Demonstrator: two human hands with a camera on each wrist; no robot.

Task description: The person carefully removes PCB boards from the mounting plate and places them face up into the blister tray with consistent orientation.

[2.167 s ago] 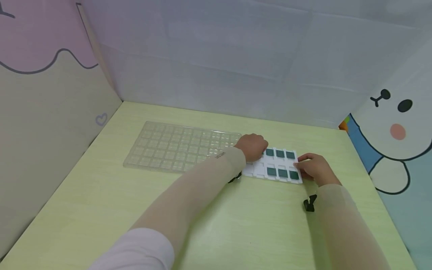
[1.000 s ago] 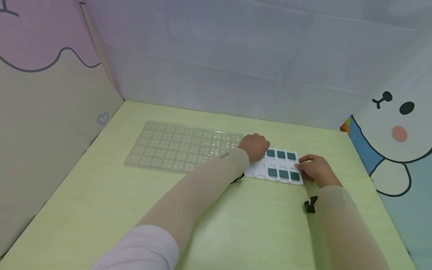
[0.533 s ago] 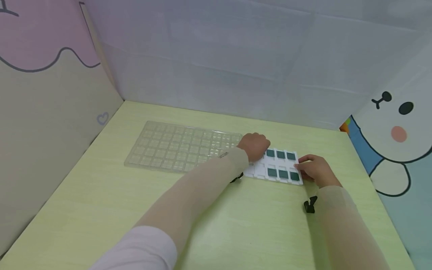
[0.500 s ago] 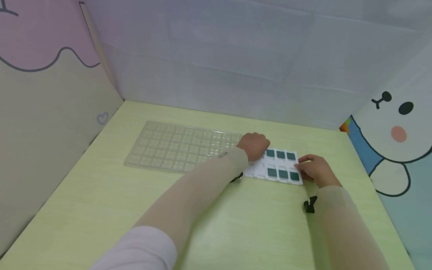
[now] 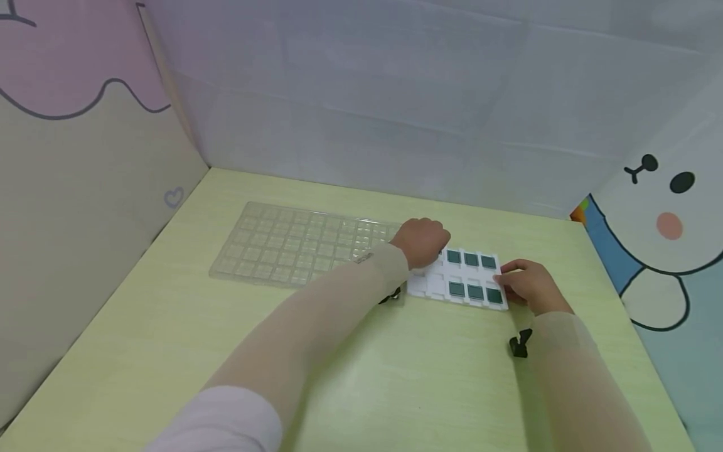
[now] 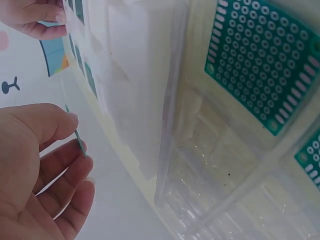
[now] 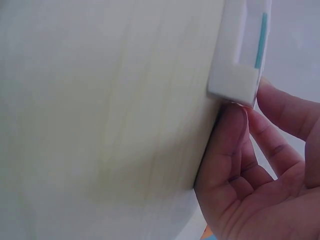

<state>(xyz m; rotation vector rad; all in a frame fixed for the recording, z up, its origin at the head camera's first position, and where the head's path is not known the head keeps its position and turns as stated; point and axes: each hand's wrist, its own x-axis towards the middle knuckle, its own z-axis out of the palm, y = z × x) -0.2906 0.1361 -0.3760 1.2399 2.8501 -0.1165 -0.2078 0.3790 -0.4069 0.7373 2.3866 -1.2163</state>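
My left hand [image 5: 420, 243] pinches a small green perfboard [image 6: 77, 132] between thumb and fingertips; the left wrist view shows it edge-on. In the head view the back of that hand hides the board and the left part of the white tray [image 5: 469, 274]. Green perfboards [image 5: 475, 293] lie in slots along both long sides of this tray. My right hand [image 5: 529, 285] grips the tray's right end, thumb on top and fingers at the end edge. In the left wrist view, a perfboard [image 6: 265, 60] with rows of ringed holes sits in the clear tray.
To the left lies the clear plastic tray [image 5: 282, 245], divided into many square compartments; my left forearm crosses over its right end. Behind the table [image 5: 361, 376] hangs a pale cloth [image 5: 367, 125]. Printed panels [image 5: 644, 270] stand at both sides.
My left hand has shifted slightly left and away from me, uncovering a little more of the white tray. My right hand has kept its grip on the tray's end.
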